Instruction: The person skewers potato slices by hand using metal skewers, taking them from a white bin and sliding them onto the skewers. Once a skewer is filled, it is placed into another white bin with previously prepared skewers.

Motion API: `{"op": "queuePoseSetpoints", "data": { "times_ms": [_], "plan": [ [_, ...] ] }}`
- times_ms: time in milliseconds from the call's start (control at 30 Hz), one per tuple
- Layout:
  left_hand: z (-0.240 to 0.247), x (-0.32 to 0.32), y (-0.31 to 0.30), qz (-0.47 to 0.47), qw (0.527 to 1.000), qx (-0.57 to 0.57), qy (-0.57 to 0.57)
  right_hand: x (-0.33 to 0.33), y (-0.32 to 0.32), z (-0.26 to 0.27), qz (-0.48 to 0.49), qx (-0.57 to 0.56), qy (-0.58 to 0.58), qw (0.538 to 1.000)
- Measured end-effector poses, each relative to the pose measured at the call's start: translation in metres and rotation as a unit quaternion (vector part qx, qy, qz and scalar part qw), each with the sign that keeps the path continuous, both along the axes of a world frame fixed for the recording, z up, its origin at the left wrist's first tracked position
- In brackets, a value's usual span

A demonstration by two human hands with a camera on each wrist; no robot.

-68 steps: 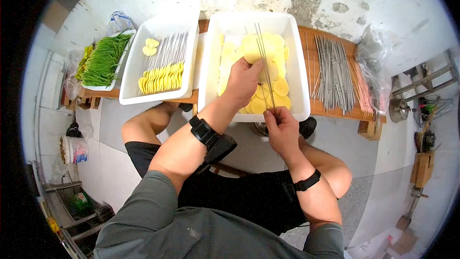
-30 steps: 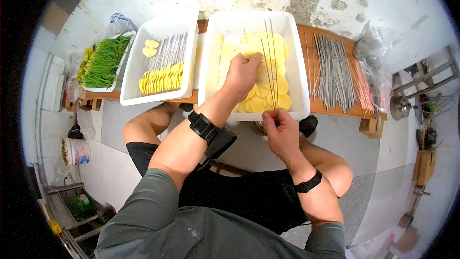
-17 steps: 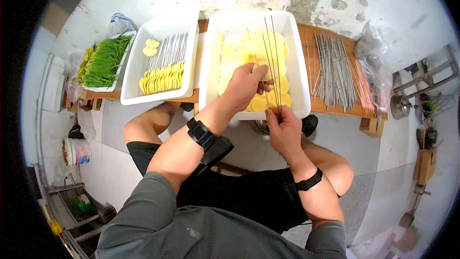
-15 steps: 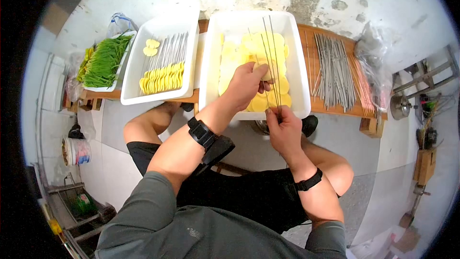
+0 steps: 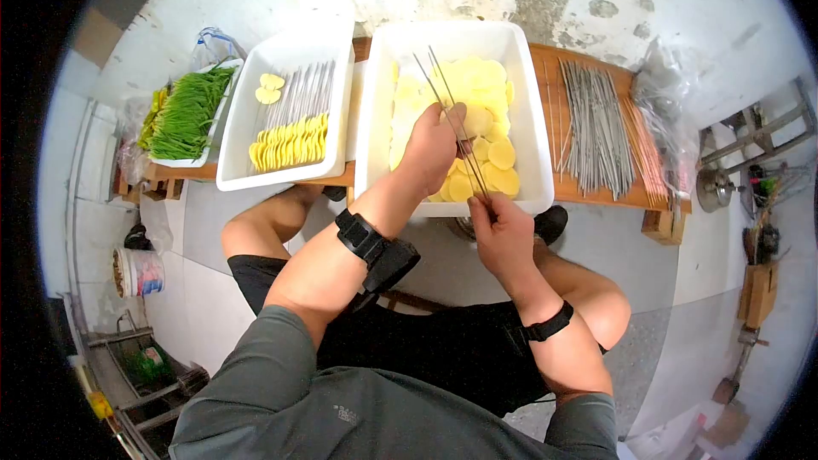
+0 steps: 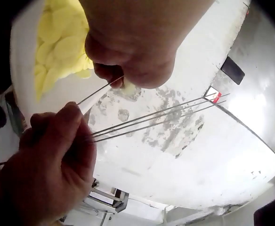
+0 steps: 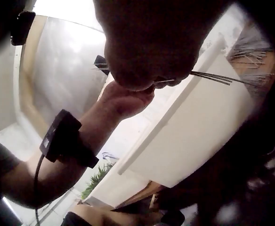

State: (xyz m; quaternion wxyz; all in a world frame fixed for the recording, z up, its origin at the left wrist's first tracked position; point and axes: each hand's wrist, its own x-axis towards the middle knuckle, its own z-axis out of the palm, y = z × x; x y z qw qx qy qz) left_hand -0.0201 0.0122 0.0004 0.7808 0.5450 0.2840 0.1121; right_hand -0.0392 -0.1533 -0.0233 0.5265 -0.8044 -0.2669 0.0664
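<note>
My right hand grips a few thin metal skewers at the near edge of the white bin. In the left wrist view, one skewer runs apart from the others into the fingertips of my left hand. A pale yellow bit of potato slice shows at those fingertips, mostly hidden by the hand. Below my left hand in the head view, round yellow potato slices lie in the bin. In the right wrist view the skewers stick out behind my right hand.
A second white bin at left holds skewered yellow slices in a row and a few loose ones. Further left is a tray of green vegetables. Many bare skewers lie on the wooden bench at right, beside a plastic bag.
The far ends of the skewers have swung left, over my left hand. My left hand has shifted slightly left and up, while my right hand has stayed near the bin's edge.
</note>
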Motion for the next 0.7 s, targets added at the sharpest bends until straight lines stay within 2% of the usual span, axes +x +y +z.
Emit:
{"op": "queuePoseSetpoints", "data": {
  "times_ms": [100, 167, 200, 267, 467, 600, 700],
  "plan": [
    [0.005, -0.003, 0.000, 0.033, 0.998, -0.038, -0.023, 0.000, 0.000, -0.002, 0.012, 0.009, -0.013, 1.000],
    [0.004, -0.004, 0.008, 0.026, 0.995, -0.071, -0.059, -0.001, -0.001, -0.001, 0.012, 0.021, 0.052, 0.998],
    [0.005, -0.006, 0.010, 0.028, 0.995, -0.070, -0.060, -0.001, -0.001, 0.001, 0.014, 0.021, 0.051, 0.998],
    [0.008, -0.008, 0.014, 0.013, 0.997, -0.043, -0.069, -0.001, -0.002, 0.006, -0.006, 0.035, 0.144, 0.989],
    [0.013, -0.011, 0.024, 0.007, 0.996, -0.018, -0.086, 0.001, -0.005, -0.008, -0.024, 0.061, 0.186, 0.980],
    [0.016, -0.013, 0.030, 0.001, 0.996, 0.010, -0.088, 0.001, -0.008, -0.011, -0.002, 0.062, 0.173, 0.983],
    [0.016, -0.013, 0.034, -0.020, 0.995, 0.025, -0.098, 0.001, -0.007, -0.015, 0.005, 0.063, 0.118, 0.991]
  ]
}}
